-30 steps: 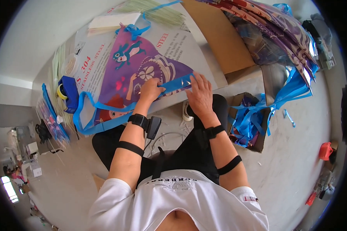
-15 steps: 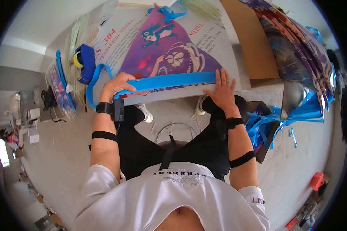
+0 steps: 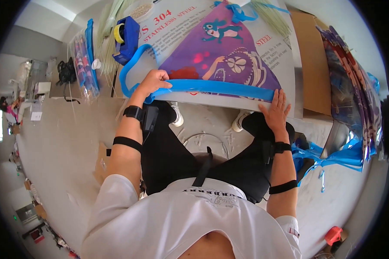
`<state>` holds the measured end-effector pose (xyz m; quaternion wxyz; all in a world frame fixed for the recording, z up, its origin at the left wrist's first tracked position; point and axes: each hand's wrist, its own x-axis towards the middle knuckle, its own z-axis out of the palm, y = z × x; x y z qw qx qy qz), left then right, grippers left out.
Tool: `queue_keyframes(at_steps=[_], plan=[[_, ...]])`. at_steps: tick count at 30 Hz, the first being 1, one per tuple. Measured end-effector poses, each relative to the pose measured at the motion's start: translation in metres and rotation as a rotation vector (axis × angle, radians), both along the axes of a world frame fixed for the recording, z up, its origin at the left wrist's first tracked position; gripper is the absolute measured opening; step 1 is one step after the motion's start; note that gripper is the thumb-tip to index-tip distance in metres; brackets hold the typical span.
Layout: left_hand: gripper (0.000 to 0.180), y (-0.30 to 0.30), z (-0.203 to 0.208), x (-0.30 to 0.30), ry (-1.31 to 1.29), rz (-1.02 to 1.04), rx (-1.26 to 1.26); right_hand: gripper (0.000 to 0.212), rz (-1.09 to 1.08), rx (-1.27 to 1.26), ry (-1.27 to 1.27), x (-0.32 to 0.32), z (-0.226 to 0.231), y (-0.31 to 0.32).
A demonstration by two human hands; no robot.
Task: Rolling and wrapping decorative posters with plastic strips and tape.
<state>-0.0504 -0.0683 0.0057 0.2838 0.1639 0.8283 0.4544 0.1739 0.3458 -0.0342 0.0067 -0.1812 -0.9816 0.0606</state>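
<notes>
A purple triangular printed sheet (image 3: 194,54), which looks like a kite sail, lies flat on the table with its wide edge toward me. Along that edge runs a flat blue plastic strip (image 3: 222,88), its left length looping up and back on itself. My left hand (image 3: 152,83) is closed round the strip at the sheet's left corner, thumb along the top. At the right corner my right hand (image 3: 276,113) lies flat with fingers stretched, fingertips touching the strip's end. A bunched blue ribbon (image 3: 243,14) sits by the sheet's far tip.
The table top (image 3: 287,52) is covered in printed film. A blue tape dispenser (image 3: 127,39) stands at the left, near pale thin rods (image 3: 109,28). More rods (image 3: 274,19) lie at the far right. A cardboard box (image 3: 311,60), printed sheets (image 3: 354,86) and hanging blue strips (image 3: 341,155) are on the right.
The view has shifted, so the table and both hands appear farther right. Both hands keep their places on the blue strip; the sheet stays flat.
</notes>
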Motion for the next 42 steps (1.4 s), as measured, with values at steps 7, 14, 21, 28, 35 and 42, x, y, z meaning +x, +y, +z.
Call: queue_keyframes(at_steps=[7, 14, 21, 28, 35, 42], plan=[[0.019, -0.006, 0.005, -0.005, -0.003, -0.098, 0.14, 0.09, -0.013, 0.002, -0.018, 0.0, -0.002, 0.002], [0.017, -0.007, 0.004, 0.002, 0.035, -0.139, 0.049, 0.09, -0.019, -0.011, -0.022, -0.001, 0.0, 0.002], [0.017, -0.001, 0.01, 0.004, 0.087, -0.164, 0.049, 0.089, -0.009, 0.008, -0.011, 0.0, -0.002, 0.003], [0.025, 0.014, 0.021, 0.008, 0.227, -0.31, -0.292, 0.088, -0.006, 0.0, 0.009, 0.001, -0.004, 0.004], [0.011, 0.018, 0.02, 0.04, 0.575, -0.307, -0.194, 0.087, 0.018, 0.028, 0.073, 0.003, -0.01, 0.007], [0.008, 0.004, 0.008, 0.032, 0.542, -0.15, -0.317, 0.088, 0.01, 0.02, 0.059, 0.0, -0.009, 0.006]])
